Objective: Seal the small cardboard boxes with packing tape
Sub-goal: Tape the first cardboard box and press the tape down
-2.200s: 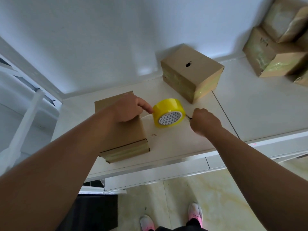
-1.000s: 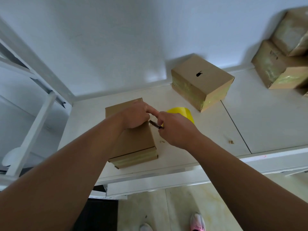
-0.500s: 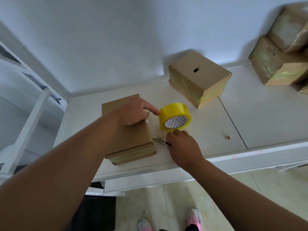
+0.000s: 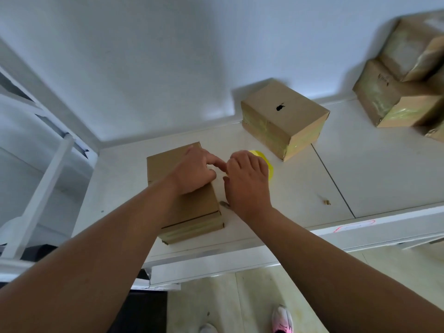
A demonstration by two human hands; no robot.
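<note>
A box [image 4: 192, 212] lies toward the desk's [image 4: 372, 164] front-left corner, clear tape banding its front face. The left hand [image 4: 194, 171] rests on its top, not grasping, palm down and index finger stretched past the box's right edge. Just right of the box a dark pen-like tip [image 4: 224, 204] shows on the desk beside the right wrist. The right hand [image 4: 247, 181] is next to the left, their fingertips nearly meeting. Its fingers curve over a yellow tape roll [image 4: 265, 162], covering most of it; whether it grips the roll I cannot tell. Behind the roll, at the desk's back edge, stands a second taped box [image 4: 286, 118]. A small scrap [image 4: 326, 202] lies near the front edge. More taped boxes [image 4: 396, 97] are stacked at the back-right corner.
</note>
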